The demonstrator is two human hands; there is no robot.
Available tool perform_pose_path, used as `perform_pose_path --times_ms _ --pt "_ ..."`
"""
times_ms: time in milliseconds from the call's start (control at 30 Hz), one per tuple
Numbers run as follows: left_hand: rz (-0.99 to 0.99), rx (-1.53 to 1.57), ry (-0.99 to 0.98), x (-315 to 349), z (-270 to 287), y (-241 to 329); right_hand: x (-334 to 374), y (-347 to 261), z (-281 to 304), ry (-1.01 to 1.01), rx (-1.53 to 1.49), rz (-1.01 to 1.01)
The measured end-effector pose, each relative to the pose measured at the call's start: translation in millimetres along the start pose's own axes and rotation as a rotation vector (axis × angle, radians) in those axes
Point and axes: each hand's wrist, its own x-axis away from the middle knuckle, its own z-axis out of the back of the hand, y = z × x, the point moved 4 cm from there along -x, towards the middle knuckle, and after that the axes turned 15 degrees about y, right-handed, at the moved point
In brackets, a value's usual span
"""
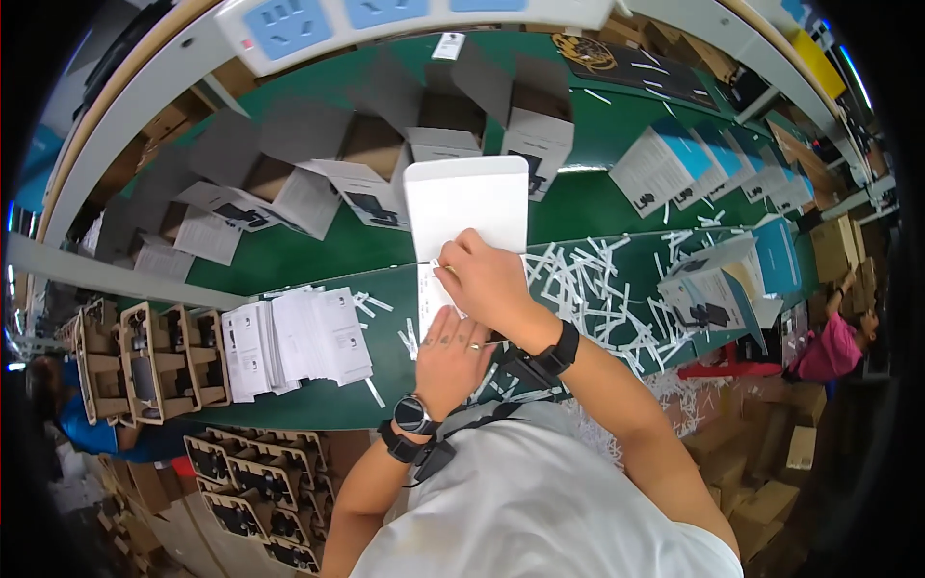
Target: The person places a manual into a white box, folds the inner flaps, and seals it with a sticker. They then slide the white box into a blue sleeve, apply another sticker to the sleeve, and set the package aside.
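Note:
In front of me a small white carton stands on the green bench, its white lid flap (468,204) raised and pointing away. My right hand (482,279) is over the carton's near part, its fingers curled and pressed together; whatever they pinch is hidden beneath them. Nearer to me, my left hand (451,354) rests with its fingers laid out along the carton's near end, just below the right hand. A printed strip of the carton (426,289) shows left of the right hand.
White paper strips (588,299) litter the bench on the right. A stack of white printed leaflets (313,332) lies left, beside brown molded trays (159,361) with dark parts. Open printed boxes (371,183) line the back; blue-and-white boxes (660,169) stand back right. A power strip (376,19) spans the top.

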Motion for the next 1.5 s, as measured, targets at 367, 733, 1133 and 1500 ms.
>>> perform_pose_path --times_ms 367,733,1133,1500 --pt "0.106 0.019 -0.113 6.8 2.1 -13.1 0.5 5.1 -6.5 0.127 -0.746 -0.332" --pt "0.134 0.254 -0.023 -22.2 31.7 -24.1 -25.9 74.1 34.9 -0.488 -1.019 -0.633" --pt "0.592 0.945 0.011 6.0 24.6 -63.4 -20.4 -22.8 40.3 -0.374 -0.447 0.163" --pt "0.641 0.932 -0.021 19.4 24.3 -73.7 -18.0 -30.8 31.7 -0.243 -0.437 0.231"
